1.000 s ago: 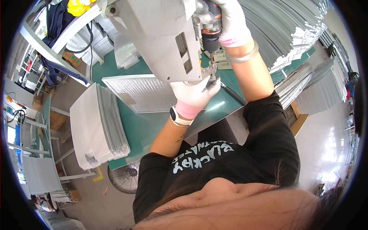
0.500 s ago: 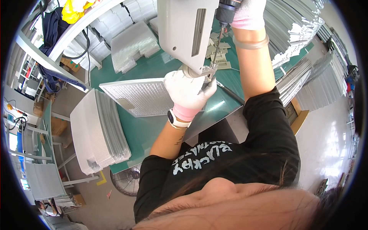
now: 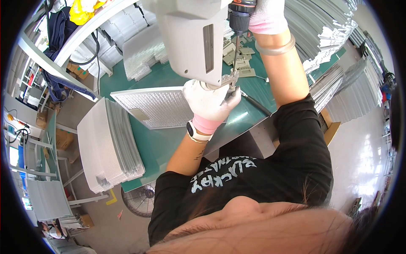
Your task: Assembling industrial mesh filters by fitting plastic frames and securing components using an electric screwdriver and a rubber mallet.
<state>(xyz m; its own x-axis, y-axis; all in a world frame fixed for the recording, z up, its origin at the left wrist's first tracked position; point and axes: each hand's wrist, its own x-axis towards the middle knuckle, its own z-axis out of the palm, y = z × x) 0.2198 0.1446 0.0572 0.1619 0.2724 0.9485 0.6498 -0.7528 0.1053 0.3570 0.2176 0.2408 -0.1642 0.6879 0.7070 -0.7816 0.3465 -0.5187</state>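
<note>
My left hand (image 3: 207, 99), in a white glove with a pink cuff, is closed around the lower end of a long pale-grey housing (image 3: 186, 46). Its fingertips and thumb are beside a small metal bracket (image 3: 231, 79) at the housing's tip. My right hand (image 3: 269, 17), gloved alike, grips a power screwdriver (image 3: 240, 21) at the top of the view. The long bit points down at the bracket; whether it touches a screw is too small to tell. A white-framed panel with a textured face (image 3: 160, 108) leans behind my left wrist.
The green-topped table (image 3: 158, 146) carries a tall stack of thin panels (image 3: 101, 144) at left and a wrapped stack (image 3: 141, 55) farther back. Small beige plates (image 3: 243, 70) and a black-handled tool (image 3: 257, 104) lie past my hands. More stacked strips (image 3: 304, 29) rise at right. A fan (image 3: 141, 201) stands below.
The upper part of the housing has swung left. My right hand and the screwdriver have shifted left, the bit staying over the bracket. My left hand has barely moved.
</note>
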